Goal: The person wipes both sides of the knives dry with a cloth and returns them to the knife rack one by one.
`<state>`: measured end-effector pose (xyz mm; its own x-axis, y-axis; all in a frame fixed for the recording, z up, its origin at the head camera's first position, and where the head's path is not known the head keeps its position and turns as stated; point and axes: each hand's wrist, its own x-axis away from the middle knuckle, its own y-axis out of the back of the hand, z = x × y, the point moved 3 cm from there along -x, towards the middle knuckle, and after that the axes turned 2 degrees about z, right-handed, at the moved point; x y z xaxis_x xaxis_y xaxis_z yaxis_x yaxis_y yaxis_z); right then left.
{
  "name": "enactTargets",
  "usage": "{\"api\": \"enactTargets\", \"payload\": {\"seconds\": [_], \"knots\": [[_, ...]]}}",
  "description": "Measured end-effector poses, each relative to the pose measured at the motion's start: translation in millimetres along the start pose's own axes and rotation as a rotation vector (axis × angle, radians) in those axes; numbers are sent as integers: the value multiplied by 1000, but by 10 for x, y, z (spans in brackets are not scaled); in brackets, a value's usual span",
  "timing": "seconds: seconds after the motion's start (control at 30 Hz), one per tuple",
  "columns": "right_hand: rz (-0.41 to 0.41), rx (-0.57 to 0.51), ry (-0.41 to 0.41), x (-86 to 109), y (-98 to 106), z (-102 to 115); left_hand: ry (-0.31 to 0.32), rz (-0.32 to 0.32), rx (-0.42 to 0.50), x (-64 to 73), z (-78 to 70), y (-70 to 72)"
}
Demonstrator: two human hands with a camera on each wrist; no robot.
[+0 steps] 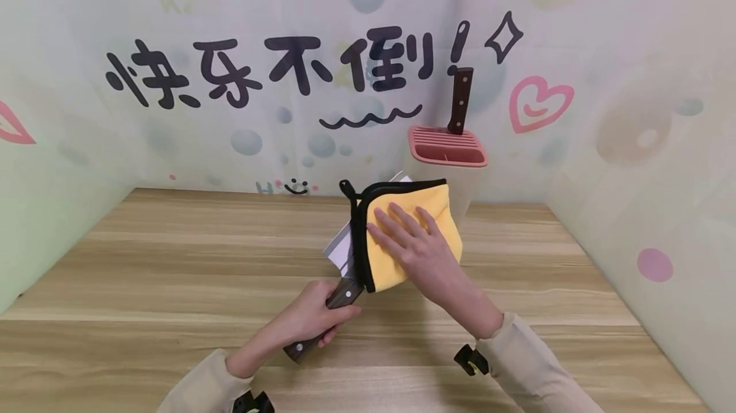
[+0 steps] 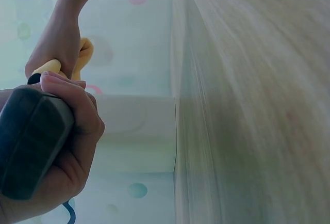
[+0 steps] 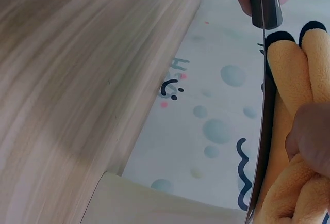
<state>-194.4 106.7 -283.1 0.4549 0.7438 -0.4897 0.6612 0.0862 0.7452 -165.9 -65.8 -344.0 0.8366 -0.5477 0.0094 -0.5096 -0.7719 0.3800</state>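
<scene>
A cleaver with a wide blade (image 1: 340, 249) slants over the table, its dark riveted handle (image 1: 343, 293) gripped by my left hand (image 1: 313, 316). In the left wrist view that hand's fingers (image 2: 82, 115) curl round the handle, whose butt end faces the camera. My right hand (image 1: 428, 256) holds a yellow cloth (image 1: 382, 266) with black trim against the upper face of the blade, covering most of it. Its fingers lie spread over the cloth in the head view. From the right wrist, the blade (image 3: 264, 131) shows edge-on beside the folded cloth (image 3: 289, 74).
A pale knife block (image 1: 454, 176) with a pink slotted top stands behind the cloth, close to the back wall. From it rises another knife's brown handle (image 1: 460, 100). The wood-grain table (image 1: 172, 285) is enclosed by printed walls (image 1: 259, 163) at the back and sides.
</scene>
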Motion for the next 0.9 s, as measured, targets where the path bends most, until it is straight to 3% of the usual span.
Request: {"api": "enactTargets", "payload": {"seconds": [0.23,0.67,0.9], "knots": [[-9,34,86,-8,5,53,-36,0,-36,-23,-14,10],[-28,-10,209,-34,39,91,-38,29,-50,-33,-21,1],[-10,27,269,-50,66,163,-28,35,-77,-19,-22,-8]]}}
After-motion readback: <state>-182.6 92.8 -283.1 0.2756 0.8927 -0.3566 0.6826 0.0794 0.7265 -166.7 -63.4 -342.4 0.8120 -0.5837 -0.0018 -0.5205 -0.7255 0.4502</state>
